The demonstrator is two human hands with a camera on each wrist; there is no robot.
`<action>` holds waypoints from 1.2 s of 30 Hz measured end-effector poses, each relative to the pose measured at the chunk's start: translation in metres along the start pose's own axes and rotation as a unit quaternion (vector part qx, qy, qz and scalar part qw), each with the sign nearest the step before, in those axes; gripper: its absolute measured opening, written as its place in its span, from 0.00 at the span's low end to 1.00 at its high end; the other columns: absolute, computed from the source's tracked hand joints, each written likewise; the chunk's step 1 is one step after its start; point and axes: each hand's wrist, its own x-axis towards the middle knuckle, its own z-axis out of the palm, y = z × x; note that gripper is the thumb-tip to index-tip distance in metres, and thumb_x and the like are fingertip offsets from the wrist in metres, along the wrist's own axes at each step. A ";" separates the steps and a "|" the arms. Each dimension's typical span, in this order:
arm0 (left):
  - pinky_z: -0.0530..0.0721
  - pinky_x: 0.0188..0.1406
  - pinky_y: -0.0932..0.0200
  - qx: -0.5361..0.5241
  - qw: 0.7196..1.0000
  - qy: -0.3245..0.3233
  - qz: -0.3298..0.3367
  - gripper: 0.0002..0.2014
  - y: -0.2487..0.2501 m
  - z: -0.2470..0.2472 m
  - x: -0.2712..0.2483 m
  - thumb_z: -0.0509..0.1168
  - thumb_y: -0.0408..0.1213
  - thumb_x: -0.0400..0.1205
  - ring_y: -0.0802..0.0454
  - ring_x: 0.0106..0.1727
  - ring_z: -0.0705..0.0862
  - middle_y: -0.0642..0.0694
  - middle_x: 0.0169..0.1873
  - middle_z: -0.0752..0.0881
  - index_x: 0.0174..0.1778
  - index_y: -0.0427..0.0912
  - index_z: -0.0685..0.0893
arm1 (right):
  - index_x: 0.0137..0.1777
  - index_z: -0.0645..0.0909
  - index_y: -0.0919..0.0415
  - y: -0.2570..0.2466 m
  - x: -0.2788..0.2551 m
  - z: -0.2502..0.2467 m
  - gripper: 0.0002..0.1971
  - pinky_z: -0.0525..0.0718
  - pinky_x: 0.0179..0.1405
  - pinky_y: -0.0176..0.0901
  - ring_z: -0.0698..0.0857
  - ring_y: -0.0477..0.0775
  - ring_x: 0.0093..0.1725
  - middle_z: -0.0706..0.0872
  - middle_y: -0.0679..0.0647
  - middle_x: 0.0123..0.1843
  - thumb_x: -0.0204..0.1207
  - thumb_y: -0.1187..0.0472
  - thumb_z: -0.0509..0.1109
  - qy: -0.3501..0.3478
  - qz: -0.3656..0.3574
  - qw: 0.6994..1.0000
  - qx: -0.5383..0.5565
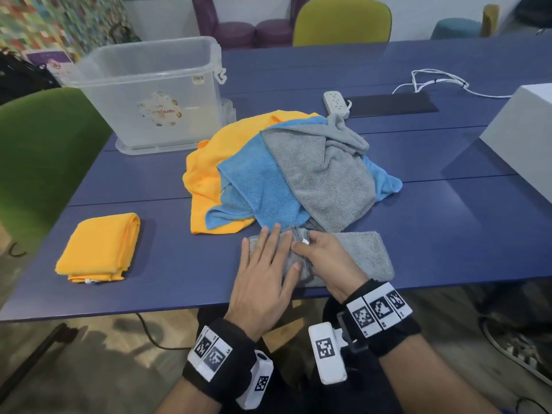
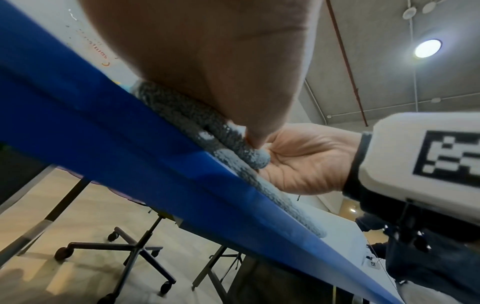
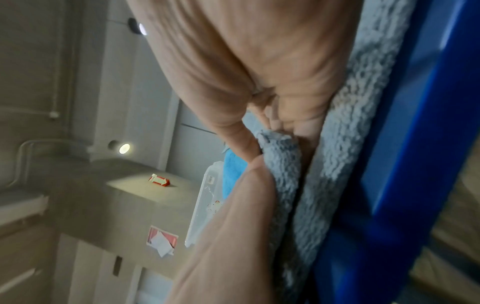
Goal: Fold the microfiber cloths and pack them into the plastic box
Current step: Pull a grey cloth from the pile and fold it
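grey cloth [image 1: 364, 252]: fluffy, half-folded | left hand [image 1: 265, 282]: flat, pressing | right hand [image 1: 322, 261]: pinching fold

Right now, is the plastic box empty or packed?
Empty: box is lidless, its clear walls show no cloths inside. Folded yellow cloth lies on the table.

I am counting three grey cloths [image 1: 363, 252], two blue [image 1: 263, 186], two yellow [image 1: 100, 248], one plastic box [image 1: 143, 94].

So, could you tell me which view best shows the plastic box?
The head view: the whole plastic box stands open at the table's far left. The right wrist view catches only a blurred sliver of it; the left wrist view shows just faint lettering.
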 end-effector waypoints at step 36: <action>0.43 0.88 0.31 0.117 0.992 -0.041 -0.001 0.31 0.011 0.005 0.003 0.41 0.62 0.91 0.44 0.92 0.46 0.49 0.91 0.52 0.91 0.58 0.56 | 0.52 0.74 0.57 -0.053 -0.054 -0.056 0.11 0.78 0.38 0.37 0.82 0.47 0.43 0.83 0.48 0.44 0.74 0.61 0.73 0.238 -0.083 0.906 -0.340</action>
